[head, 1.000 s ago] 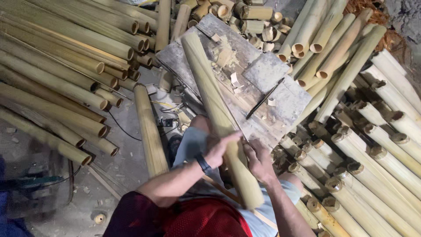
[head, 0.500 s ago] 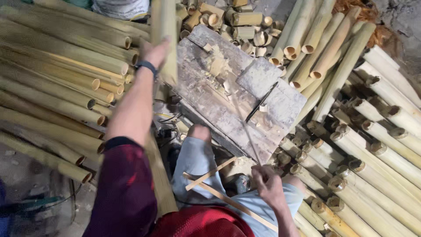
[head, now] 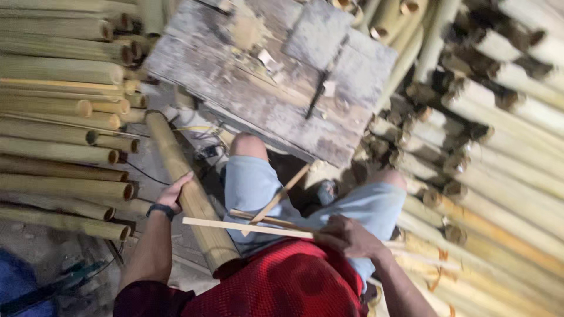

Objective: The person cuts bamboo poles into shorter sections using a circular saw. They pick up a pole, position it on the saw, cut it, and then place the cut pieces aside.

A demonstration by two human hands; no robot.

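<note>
My left hand [head: 175, 194] grips a thick bamboo pole [head: 188, 188] that lies slanted on the floor beside my left thigh, its cut end near my red shirt. My right hand [head: 346, 236] holds several thin split bamboo strips [head: 247, 226] that lie across my lap over pale blue shorts. One strip [head: 282, 196] angles up toward the wooden block. A dark knife [head: 317, 94] lies on that block, away from both hands.
A worn wooden chopping block [head: 235, 88] stands in front of my knees, with chips on it. Stacks of bamboo poles [head: 59, 135] fill the left side, and pale cut poles [head: 505, 152] pile up on the right. Cables run on the floor.
My left hand came down from the upright bamboo at the back and now grips the pole on the floor. The view tilted and moved closer. My right hand still holds the strips.
</note>
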